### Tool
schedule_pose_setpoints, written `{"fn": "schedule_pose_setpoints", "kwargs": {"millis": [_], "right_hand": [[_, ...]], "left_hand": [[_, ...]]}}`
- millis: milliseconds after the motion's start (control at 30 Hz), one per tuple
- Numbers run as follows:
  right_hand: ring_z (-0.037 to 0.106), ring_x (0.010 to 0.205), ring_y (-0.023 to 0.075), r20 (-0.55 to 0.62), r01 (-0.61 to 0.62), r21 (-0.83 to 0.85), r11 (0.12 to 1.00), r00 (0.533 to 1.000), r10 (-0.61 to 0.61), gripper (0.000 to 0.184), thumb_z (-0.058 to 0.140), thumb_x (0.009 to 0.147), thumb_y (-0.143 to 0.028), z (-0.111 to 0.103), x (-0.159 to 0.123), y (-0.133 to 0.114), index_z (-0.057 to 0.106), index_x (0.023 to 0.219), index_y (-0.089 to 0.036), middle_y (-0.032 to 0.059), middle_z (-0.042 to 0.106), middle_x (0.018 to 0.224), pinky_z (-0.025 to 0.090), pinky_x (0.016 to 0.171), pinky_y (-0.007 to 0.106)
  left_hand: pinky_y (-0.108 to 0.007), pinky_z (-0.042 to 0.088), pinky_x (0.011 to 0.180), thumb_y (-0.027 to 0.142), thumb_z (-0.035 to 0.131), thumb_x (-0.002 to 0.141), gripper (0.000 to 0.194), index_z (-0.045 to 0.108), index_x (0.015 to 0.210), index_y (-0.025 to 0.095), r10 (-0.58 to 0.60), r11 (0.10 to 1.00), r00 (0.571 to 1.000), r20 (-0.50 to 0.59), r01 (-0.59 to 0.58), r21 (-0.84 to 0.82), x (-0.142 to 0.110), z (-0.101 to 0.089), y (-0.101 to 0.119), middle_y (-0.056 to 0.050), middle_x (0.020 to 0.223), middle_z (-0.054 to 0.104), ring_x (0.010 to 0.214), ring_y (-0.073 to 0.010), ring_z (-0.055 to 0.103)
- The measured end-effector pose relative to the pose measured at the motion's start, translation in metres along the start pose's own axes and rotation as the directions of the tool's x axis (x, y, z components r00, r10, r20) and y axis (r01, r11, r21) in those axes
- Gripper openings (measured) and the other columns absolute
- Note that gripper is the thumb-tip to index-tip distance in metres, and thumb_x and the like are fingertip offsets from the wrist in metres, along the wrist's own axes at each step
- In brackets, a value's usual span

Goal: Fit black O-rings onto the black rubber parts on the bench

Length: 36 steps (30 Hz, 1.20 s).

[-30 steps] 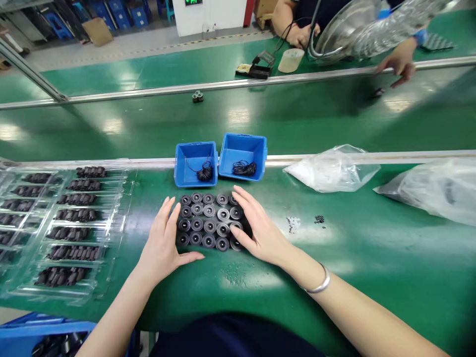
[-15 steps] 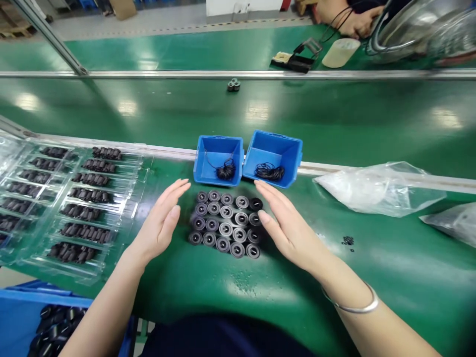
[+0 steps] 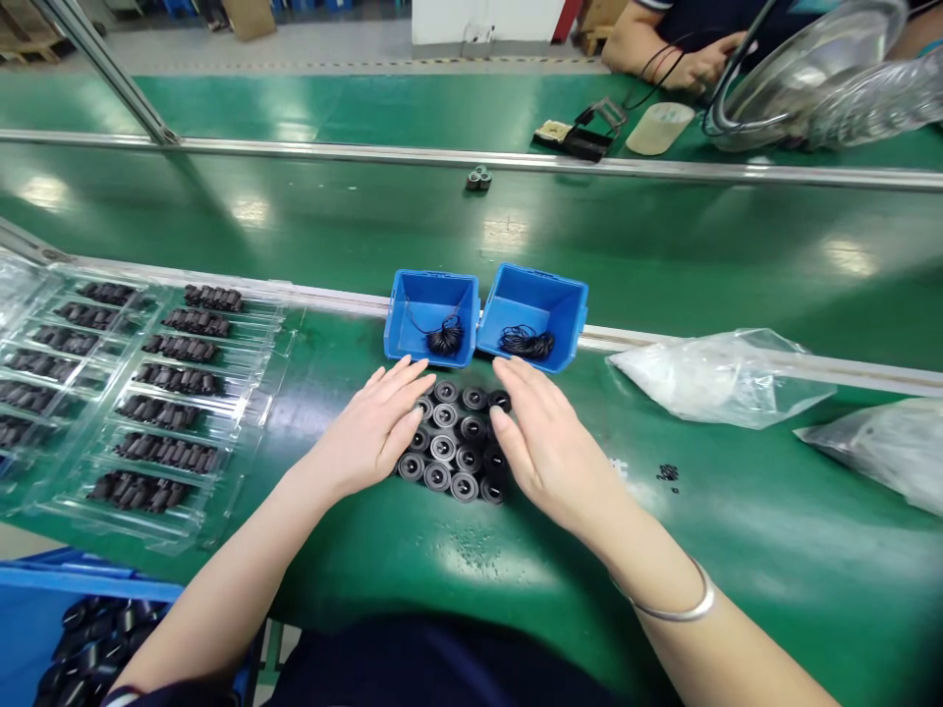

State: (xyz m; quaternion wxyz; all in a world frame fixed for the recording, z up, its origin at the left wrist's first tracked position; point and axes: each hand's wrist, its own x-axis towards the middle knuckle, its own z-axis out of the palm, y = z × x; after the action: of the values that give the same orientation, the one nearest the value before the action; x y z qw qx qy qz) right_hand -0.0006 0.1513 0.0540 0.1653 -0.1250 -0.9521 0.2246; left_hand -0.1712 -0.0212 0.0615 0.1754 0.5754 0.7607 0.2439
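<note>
A tight cluster of several small black round parts (image 3: 455, 439) with grey centres stands on the green table. My left hand (image 3: 375, 427) lies flat over the cluster's left side, fingers stretched out and holding nothing. My right hand (image 3: 545, 442) covers its right side, fingers extended and together, also holding nothing. A silver bangle (image 3: 674, 607) circles my right wrist. Just beyond the cluster stand two blue bins: the left bin (image 3: 431, 316) and the right bin (image 3: 531, 312), each with black rings inside.
Clear plastic trays (image 3: 139, 393) with rows of black parts lie at the left. Clear plastic bags (image 3: 718, 378) rest at the right. A blue crate (image 3: 66, 628) with black parts sits below the table edge. Across the conveyor, another person's hand (image 3: 696, 64) works near a metal bowl (image 3: 796, 74).
Both hands, held apart on either side of the cluster half a second ago, have closed inward and now rest on the parts, squeezing the cluster narrower.
</note>
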Motion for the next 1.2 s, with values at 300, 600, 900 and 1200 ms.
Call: {"fn": "schedule_pose_setpoints", "kwargs": {"millis": [300,600,900,1200], "right_hand": [[0.036,0.143,0.0375,0.051,-0.042,-0.145,0.989,0.997,0.050,0.052,0.038,0.101,-0.035,0.028,0.004,-0.018,0.043,0.145,-0.008,0.0213,0.044,0.151,0.030,0.114,0.064],[0.037,0.141,0.0384,0.079,-0.018,-0.215,0.976,0.996,0.036,0.055,0.043,0.097,-0.030,0.047,-0.013,-0.022,0.040,0.147,-0.006,0.0222,0.043,0.151,0.028,0.113,0.063],[0.041,0.138,0.0382,0.134,-0.021,-0.247,0.969,0.989,0.056,0.053,0.044,0.095,-0.024,0.021,-0.085,-0.026,0.043,0.145,-0.005,0.0197,0.047,0.150,0.033,0.111,0.063],[0.042,0.138,0.0341,0.064,0.020,-0.238,0.971,0.998,-0.005,0.048,0.041,0.101,-0.031,-0.018,-0.094,-0.017,0.044,0.144,-0.010,0.0187,0.051,0.146,0.034,0.111,0.059]], "left_hand": [[-0.050,0.022,0.123,0.033,0.029,0.104,0.047,0.045,0.145,0.016,0.029,0.994,0.999,-0.037,-0.025,0.105,0.006,0.017,-0.001,-0.010,0.160,0.036,0.152,-0.0226,0.022],[-0.055,0.020,0.121,0.031,0.037,0.101,0.055,0.032,0.153,0.014,0.098,0.970,0.994,-0.046,-0.085,0.226,-0.006,0.048,0.013,-0.015,0.159,0.036,0.151,-0.0260,0.025],[-0.060,0.024,0.120,0.027,0.038,0.100,0.054,0.033,0.151,0.010,0.072,0.981,0.996,-0.060,-0.060,0.186,-0.042,0.093,0.071,-0.016,0.159,0.036,0.150,-0.0293,0.025],[-0.061,0.025,0.120,0.027,0.040,0.101,0.055,0.027,0.153,0.013,0.161,0.975,0.987,-0.013,-0.158,0.154,-0.052,0.095,0.089,-0.014,0.160,0.033,0.152,-0.0289,0.019]]}}
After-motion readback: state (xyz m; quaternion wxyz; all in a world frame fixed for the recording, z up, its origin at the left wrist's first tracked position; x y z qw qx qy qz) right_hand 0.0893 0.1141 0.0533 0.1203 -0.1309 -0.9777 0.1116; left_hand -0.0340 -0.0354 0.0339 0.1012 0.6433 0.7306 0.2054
